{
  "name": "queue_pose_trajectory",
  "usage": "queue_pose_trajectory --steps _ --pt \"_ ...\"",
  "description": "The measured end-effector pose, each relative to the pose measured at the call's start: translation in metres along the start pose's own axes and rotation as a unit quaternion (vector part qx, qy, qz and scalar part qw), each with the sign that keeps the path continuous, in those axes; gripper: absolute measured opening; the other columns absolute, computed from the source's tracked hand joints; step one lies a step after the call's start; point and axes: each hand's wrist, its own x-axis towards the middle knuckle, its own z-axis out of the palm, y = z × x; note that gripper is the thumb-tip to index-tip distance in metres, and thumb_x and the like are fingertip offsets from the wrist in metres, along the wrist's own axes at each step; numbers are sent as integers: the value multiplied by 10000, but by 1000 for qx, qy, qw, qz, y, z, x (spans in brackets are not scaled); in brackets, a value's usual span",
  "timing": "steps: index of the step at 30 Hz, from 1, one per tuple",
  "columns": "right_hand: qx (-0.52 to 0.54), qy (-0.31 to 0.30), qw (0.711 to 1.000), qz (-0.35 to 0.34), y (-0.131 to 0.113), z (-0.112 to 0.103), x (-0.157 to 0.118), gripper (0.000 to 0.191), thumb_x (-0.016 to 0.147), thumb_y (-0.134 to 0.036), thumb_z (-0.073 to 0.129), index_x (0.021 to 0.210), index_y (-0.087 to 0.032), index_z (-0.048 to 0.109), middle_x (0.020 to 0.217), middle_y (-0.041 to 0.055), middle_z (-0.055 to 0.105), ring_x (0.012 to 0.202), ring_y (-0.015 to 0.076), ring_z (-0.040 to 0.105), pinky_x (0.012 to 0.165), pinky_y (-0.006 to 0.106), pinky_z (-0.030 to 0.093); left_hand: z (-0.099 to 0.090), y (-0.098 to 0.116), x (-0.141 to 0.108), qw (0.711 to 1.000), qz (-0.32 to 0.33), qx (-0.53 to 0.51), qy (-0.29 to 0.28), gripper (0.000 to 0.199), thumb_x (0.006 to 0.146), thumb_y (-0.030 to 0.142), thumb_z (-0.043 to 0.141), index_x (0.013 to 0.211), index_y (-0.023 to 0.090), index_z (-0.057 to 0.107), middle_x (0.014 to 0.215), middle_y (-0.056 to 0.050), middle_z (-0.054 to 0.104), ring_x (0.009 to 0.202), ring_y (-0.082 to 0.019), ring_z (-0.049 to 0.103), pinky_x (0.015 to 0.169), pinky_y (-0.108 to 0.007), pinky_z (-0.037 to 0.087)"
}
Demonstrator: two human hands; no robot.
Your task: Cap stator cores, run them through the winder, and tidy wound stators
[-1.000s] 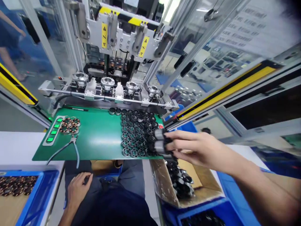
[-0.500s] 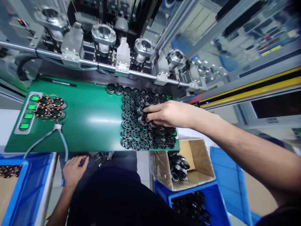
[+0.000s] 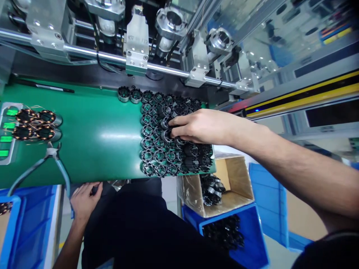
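My right hand (image 3: pixel 193 126) reaches over the block of black-and-silver motor stator cores (image 3: pixel 159 156) on the green mat. Its fingers are closed, with the fingertips hooked into the rims of two cores (image 3: pixel 166 134) that sit higher than those around them. The palm hides the cores beneath it. My left hand (image 3: pixel 85 200) rests low by the mat's front edge, over my lap, thumb apart from loosely bent fingers and nothing visible in it. Close to it are the blue-handled cutting pliers (image 3: pixel 53 151), lying on the mat with their handles over the edge.
Several copper-wound stators (image 3: pixel 36 125) stand at left beside a panel with green lights (image 3: pixel 10 138). A black pen (image 3: pixel 46 86) lies at the back. Machine fixtures (image 3: pixel 171 22) and a rail line the far side. A cardboard box (image 3: pixel 238 179) and blue bins (image 3: pixel 252 235) hold more cores.
The view has shifted closer and to the right, so the mat's left end is partly cut off. My right hand stays at the same cores; my left hand stays low.
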Motion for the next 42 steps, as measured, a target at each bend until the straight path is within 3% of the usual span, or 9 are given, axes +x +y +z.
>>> queue_pose_trajectory --steps 13,17,20,23,26,29,32,37,42 --pt "-24 9 999 46 -11 -7 2 254 1068 -156 727 1256 -291 832 1377 -4 845 810 147 778 602 300 406 4 -3 2 999 -30 2 -14 307 1121 429 742 904 238 846 781 -10 834 700 -220 741 761 -348 489" --pt "33 97 987 122 -28 -35 -49 323 1149 -236 609 1395 -283 813 1587 26 759 1193 256 838 884 382 644 -3 4 14 999 -23 -9 -25 290 1113 420 732 935 225 849 838 -37 863 718 -240 740 742 -357 485" --pt "83 168 951 245 -50 -40 -123 348 1196 -364 549 1404 -345 827 1576 34 770 1378 308 786 1135 464 639 -2 27 31 998 6 -55 -41 290 1106 438 723 954 218 835 816 -55 839 715 -266 737 692 -371 458" --pt "145 201 897 366 -74 0 -204 334 1170 -466 602 1342 -323 850 1468 81 819 1360 332 787 1185 516 627 6 79 52 982 76 -154 -80 280 1124 449 689 991 237 816 774 -17 800 671 -233 741 690 -354 521" --pt "227 173 822 493 -101 81 -268 283 1076 -347 703 1271 -204 851 1287 130 862 1145 309 838 1064 506 664 10 162 73 937 183 -258 -146 255 1161 428 668 1032 256 806 855 2 821 743 -195 785 783 -316 607" --pt "296 138 773 544 -132 168 -294 283 927 -246 879 1194 -153 859 1161 129 894 934 266 846 934 420 678 9 262 100 882 283 -316 -206 269 1204 412 624 1058 261 792 942 1 824 839 -168 793 856 -278 623" --pt "328 156 743 563 -164 230 -287 330 925 -274 940 1228 -173 857 1247 124 888 1065 259 850 1000 372 661 18 363 136 847 354 -312 -247 248 1224 387 590 1150 257 788 1085 -29 830 1020 -190 793 988 -301 609" --pt "325 224 673 626 -193 278 -271 373 1053 -254 791 1418 -175 772 1381 137 829 1243 291 802 1118 470 634 74 497 189 844 409 -200 -285 289 1195 275 549 1265 170 809 1318 -173 794 1280 -334 716 1142 -481 543" --pt "323 278 607 671 -182 299 -311 457 1075 -246 624 1519 -155 677 1459 187 825 1235 310 808 1108 417 623 131 554 200 825 446 -88 -337 361 1166 418 655 1081 137 865 1241 -223 806 1321 -400 638 1139 -536 498"
